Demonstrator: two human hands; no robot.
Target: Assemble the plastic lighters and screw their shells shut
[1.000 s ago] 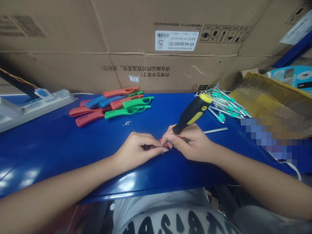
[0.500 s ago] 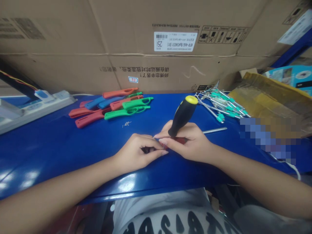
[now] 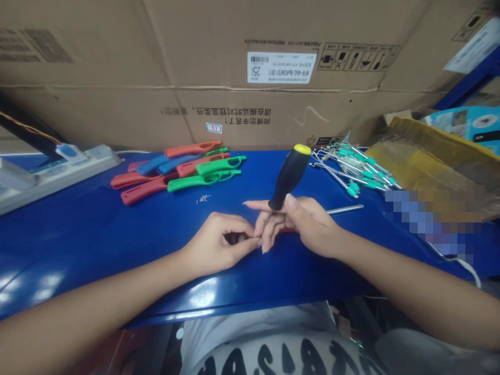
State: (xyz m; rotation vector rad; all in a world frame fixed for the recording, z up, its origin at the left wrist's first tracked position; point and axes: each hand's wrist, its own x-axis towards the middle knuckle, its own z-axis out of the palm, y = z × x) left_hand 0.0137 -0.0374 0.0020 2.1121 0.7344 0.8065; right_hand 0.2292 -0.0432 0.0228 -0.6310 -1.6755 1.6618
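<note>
My right hand (image 3: pixel 297 221) grips a screwdriver (image 3: pixel 291 177) with a black handle and yellow end cap, its thumb and fingers near the base of the handle. The handle leans up and to the right, and the thin shaft points down to my left fingertips. My left hand (image 3: pixel 221 242) is closed in a pinch at the screwdriver's tip; whatever it pinches is too small or hidden to make out. Under my right hand shows a sliver of a red piece (image 3: pixel 288 229). A metal tube (image 3: pixel 346 209) sticks out to the right, beyond that hand.
Red, blue and green plastic lighter shells (image 3: pixel 183 169) lie piled at the back left. Several tiny screws (image 3: pixel 203 199) rest before them. Metal rods with teal parts and wires (image 3: pixel 361 166) are heaped at right, beside a taped package (image 3: pixel 429 161). A power strip (image 3: pixel 58 174) stands left.
The screwdriver has shifted slightly left and down. My right thumb has moved up to the handle's base, and the right fingers have spread around the shaft. My left hand keeps its pinch.
</note>
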